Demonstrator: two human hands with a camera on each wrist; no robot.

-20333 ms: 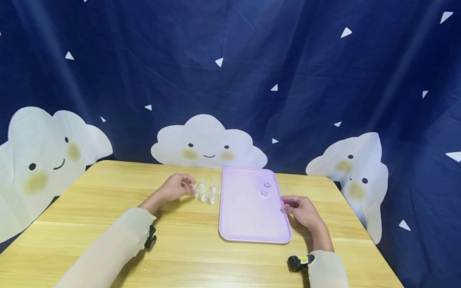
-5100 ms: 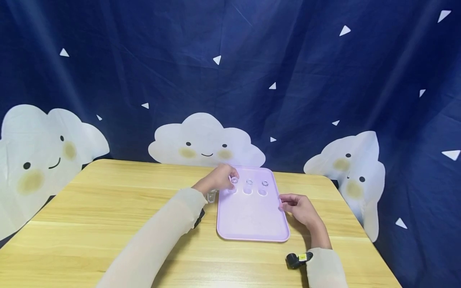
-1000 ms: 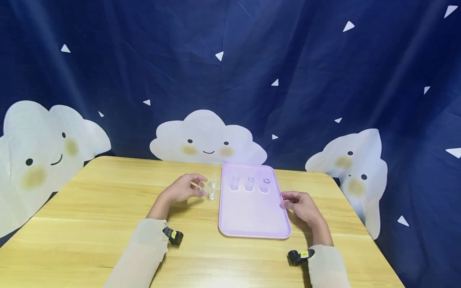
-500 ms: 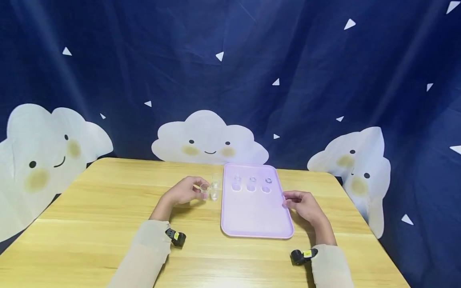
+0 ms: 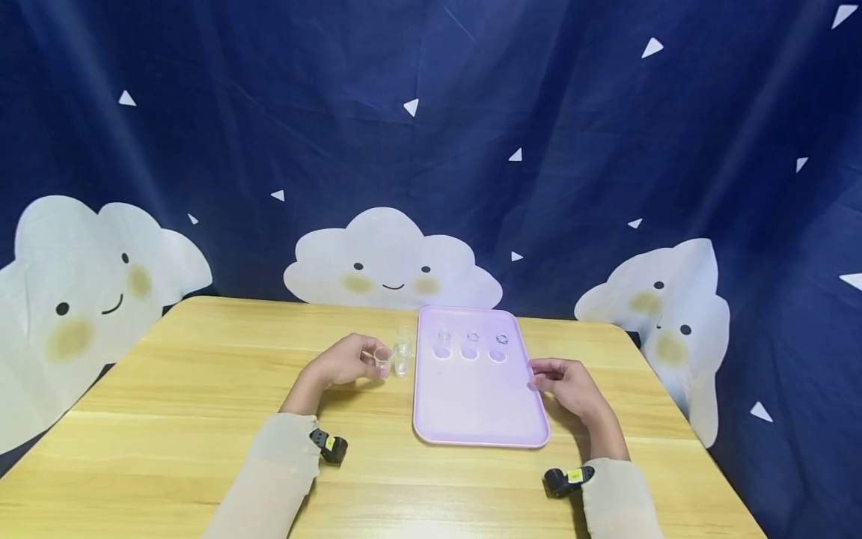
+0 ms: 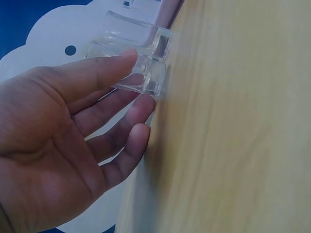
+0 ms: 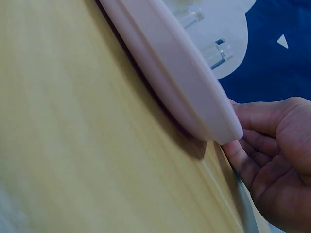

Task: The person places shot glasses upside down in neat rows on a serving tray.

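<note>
My left hand (image 5: 345, 361) pinches a small clear shot glass (image 5: 382, 362) between thumb and fingers, left of the tray; its base is close over the table in the left wrist view. Right beside it, two more clear shot glasses stand upright, a front glass (image 5: 401, 364) and one behind it (image 5: 404, 334). Three glasses form a row across the far part of the pink-purple tray (image 5: 478, 408), narrow ends up: a left glass (image 5: 442, 346), a middle glass (image 5: 470, 346) and a right glass (image 5: 498, 350). My right hand (image 5: 569, 385) pinches the tray's right rim (image 7: 231, 121).
A light wooden table (image 5: 168, 419) carries everything. Behind its far edge hangs a dark blue curtain (image 5: 337, 112) printed with white clouds and triangles. A small black camera sits on the left wrist (image 5: 328, 446) and another on the right wrist (image 5: 567, 481).
Twenty seconds ago one glass was on the tray and several beside it; now three are on it. Lately the left hand came back from the tray to the remaining glasses. The right hand stays.
</note>
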